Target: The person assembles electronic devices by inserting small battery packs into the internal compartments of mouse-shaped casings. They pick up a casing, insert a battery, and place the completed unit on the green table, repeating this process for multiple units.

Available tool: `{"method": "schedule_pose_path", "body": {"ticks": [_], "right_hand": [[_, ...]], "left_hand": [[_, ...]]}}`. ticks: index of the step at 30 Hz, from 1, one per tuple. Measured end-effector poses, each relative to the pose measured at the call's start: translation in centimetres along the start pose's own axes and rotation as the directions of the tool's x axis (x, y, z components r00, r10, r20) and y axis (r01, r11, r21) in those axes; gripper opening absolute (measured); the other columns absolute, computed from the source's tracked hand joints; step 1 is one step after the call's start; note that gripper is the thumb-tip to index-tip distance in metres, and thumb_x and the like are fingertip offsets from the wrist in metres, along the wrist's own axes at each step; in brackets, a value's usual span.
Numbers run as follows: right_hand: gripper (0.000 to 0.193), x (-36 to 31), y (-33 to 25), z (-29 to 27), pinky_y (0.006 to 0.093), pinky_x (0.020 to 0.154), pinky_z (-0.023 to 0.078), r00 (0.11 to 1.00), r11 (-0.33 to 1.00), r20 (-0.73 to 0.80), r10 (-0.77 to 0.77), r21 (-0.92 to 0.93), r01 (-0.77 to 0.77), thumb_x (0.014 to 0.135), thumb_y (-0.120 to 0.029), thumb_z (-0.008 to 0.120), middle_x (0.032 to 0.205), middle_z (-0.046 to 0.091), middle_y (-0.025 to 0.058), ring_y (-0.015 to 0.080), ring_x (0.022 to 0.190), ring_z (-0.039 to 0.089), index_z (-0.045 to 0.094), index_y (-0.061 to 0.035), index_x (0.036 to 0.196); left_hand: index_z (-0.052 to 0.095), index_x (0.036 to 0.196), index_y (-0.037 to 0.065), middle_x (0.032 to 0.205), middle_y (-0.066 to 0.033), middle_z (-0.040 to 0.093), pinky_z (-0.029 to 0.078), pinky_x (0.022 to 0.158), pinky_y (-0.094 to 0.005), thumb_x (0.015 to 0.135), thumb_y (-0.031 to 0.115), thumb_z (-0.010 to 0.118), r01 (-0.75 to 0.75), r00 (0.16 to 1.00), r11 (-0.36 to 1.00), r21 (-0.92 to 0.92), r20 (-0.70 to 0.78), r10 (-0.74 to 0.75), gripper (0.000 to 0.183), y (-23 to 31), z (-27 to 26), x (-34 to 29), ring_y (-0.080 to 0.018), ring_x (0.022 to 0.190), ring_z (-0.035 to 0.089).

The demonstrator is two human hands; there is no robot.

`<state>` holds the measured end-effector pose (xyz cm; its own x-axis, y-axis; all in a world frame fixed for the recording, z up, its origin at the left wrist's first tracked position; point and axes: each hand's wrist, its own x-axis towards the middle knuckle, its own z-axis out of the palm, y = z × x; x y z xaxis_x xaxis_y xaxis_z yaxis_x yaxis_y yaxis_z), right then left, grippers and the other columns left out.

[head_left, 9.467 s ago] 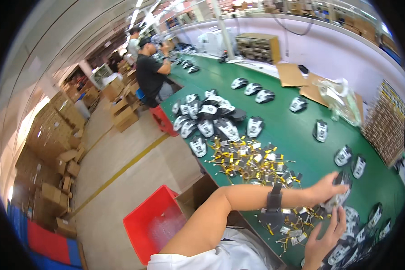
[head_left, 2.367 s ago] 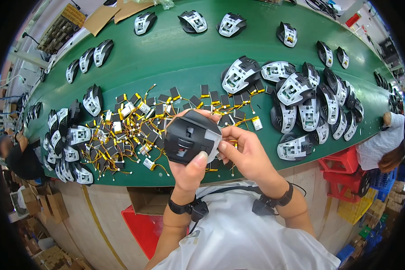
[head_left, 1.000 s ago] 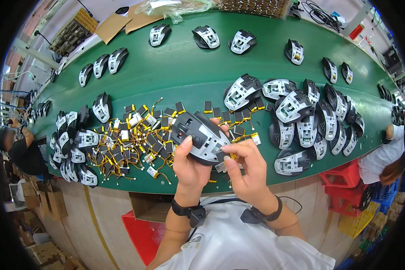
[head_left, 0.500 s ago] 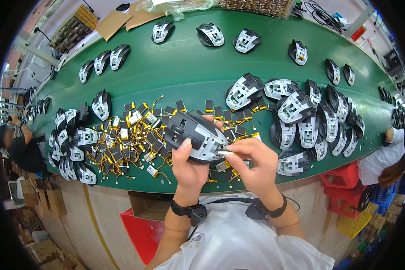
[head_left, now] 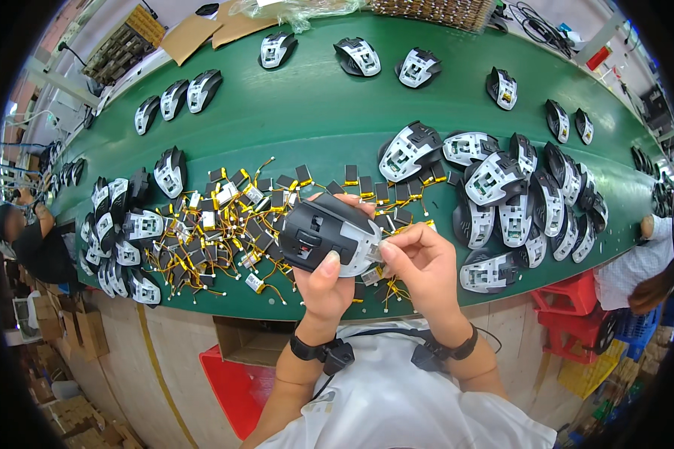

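Note:
My left hand [head_left: 326,292] cradles a black-and-silver computer mouse body [head_left: 323,238], its thumb pressed on the near side and its fingertips showing at the far edge. My right hand [head_left: 433,278] is closed in a pinch at the silver end of that mouse. Thumb and index finger meet over its cut-outs and hide whatever small part lies between them. Around the mouse on the green surface [head_left: 292,150] are scattered small flat batteries [head_left: 254,282] with yellow tape, thin wires and white plugs.
Stacked mouse bodies stand at the right [head_left: 494,178] and left [head_left: 144,224]. More mice [head_left: 358,57] are spaced along the far strip. A red crate [head_left: 232,389] and an open carton [head_left: 241,343] lie below the near edge. Other people sit at both sides.
My right fingers have moved onto the mouse's silver end; the pale thin piece seen between them before is hidden now. The mouse has turned slightly and shifted right with my left hand.

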<state>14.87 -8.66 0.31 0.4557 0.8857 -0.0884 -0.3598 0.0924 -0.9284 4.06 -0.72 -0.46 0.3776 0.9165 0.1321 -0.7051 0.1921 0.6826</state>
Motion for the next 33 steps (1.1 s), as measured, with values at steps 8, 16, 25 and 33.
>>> {"method": "schedule_pose_path", "body": {"ticks": [8, 16, 25, 33], "right_hand": [[0.022, -0.8, -1.4, 0.8, 0.0225, 0.065, 0.054, 0.964, 0.921, 0.083, -0.252, -0.287, 0.265, 0.082, 0.003, 0.073, 0.087, 0.063, 0.0068, 0.0109, 0.076, 0.065, 0.07, 0.0017, 0.104], [0.021, 0.6, -0.9, -1.0, 0.0237, 0.062, 0.053, 0.974, 0.951, 0.139, -0.18, -0.227, 0.208, 0.076, 0.003, 0.076, 0.087, 0.066, 0.0093, 0.0123, 0.073, 0.065, 0.07, 0.0032, 0.096], [0.023, 1.9, -0.8, -0.2, 0.0253, 0.058, 0.048, 0.902, 0.75, 0.179, -0.392, -0.505, 0.426, 0.072, -0.002, 0.08, 0.085, 0.062, 0.0069, 0.0144, 0.069, 0.059, 0.068, -0.0034, 0.091], [0.029, 0.6, 0.7, -0.5, 0.0281, 0.059, 0.049, 0.701, 0.377, 0.399, -0.591, -0.631, 0.678, 0.068, 0.003, 0.077, 0.097, 0.063, 0.0061, 0.0194, 0.073, 0.058, 0.072, -0.0053, 0.095]], "left_hand": [[0.042, 0.132, -0.001, 0.124, -0.0188, 0.053, 0.046, 0.098, -0.0466, 0.082, 0.034, 0.055, 0.165, 0.984, 0.969, -0.182, -0.033, -0.174, 0.063, 0.8, 0.3, 0.9, -0.0357, 0.114, 0.055], [0.048, 0.128, -0.004, 0.12, -0.0203, 0.057, 0.048, 0.095, -0.0474, 0.084, 0.034, 0.051, 0.317, 0.946, 0.911, -0.265, 0.021, -0.323, 0.059, 0.9, -0.2, 1.2, -0.0369, 0.109, 0.058], [0.053, 0.122, -0.004, 0.115, -0.0196, 0.062, 0.05, 0.092, -0.0463, 0.091, 0.034, 0.046, 0.376, 0.912, 0.881, -0.286, -0.056, -0.407, 0.05, 0.3, 0.3, 0.8, -0.0346, 0.107, 0.061], [0.054, 0.122, -0.004, 0.117, -0.0219, 0.058, 0.049, 0.094, -0.0475, 0.09, 0.035, 0.047, 0.369, 0.896, 0.857, -0.359, -0.107, -0.431, 0.051, 0.5, -0.5, 1.3, -0.0365, 0.106, 0.059]]}}
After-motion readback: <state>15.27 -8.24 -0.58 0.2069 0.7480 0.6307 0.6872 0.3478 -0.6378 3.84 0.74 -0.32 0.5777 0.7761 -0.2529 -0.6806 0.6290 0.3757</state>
